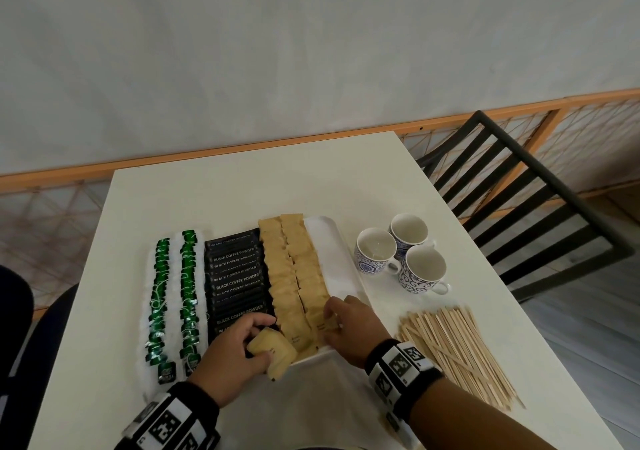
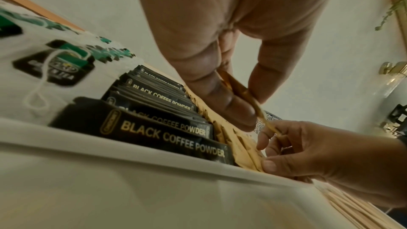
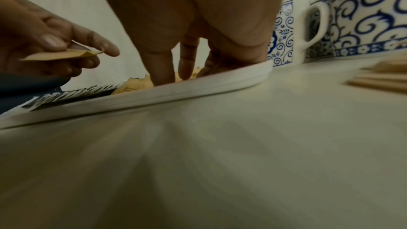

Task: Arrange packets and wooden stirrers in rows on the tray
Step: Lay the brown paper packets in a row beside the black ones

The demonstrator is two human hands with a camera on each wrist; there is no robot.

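Left hand (image 1: pixel 230 356) pinches a brown packet (image 1: pixel 273 352) over the tray (image 1: pixel 332 241); right hand (image 1: pixel 353 328) pinches another, and the right wrist view shows fingertips (image 3: pixel 186 69) down among the rows.

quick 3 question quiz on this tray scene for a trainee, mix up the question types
1. True or false: the wooden stirrers already lie on the tray.
2. How many cups stand to the right of the tray?
3. The left hand holds: A) a black coffee packet B) a brown packet C) a stirrer

Key
1. False: they lie on the table, right of the tray.
2. Three.
3. B; the right hand pinches another brown packet at the tray's near end.
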